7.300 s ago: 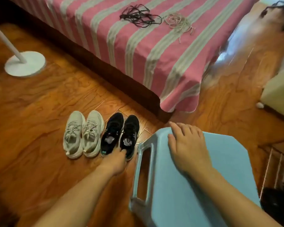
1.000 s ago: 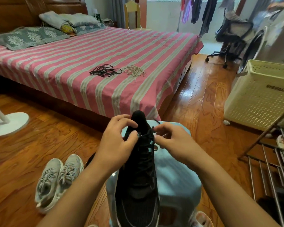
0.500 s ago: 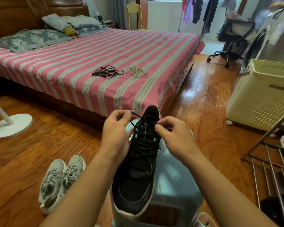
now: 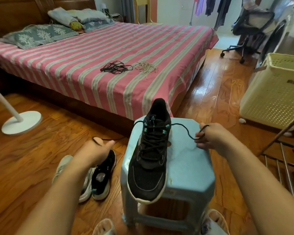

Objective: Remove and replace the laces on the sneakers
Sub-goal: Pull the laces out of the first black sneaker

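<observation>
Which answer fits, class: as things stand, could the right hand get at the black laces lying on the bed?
Probably not at once. The right hand is pinching the sneaker's lace end, and the black laces lie well up the bed, beyond the stool. Nothing blocks the way, though.

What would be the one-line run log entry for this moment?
stage: unlacing | black sneaker on blue stool | left hand, right hand each hold a lace end, pulled apart | bow undone

Two bare forearms with no sleeves in view, bare left hand point(image 4: 93, 150), bare right hand point(image 4: 212, 136), no rings, watch or gloves visible, pale slippers on the feet at the bottom edge, partly cut off
</observation>
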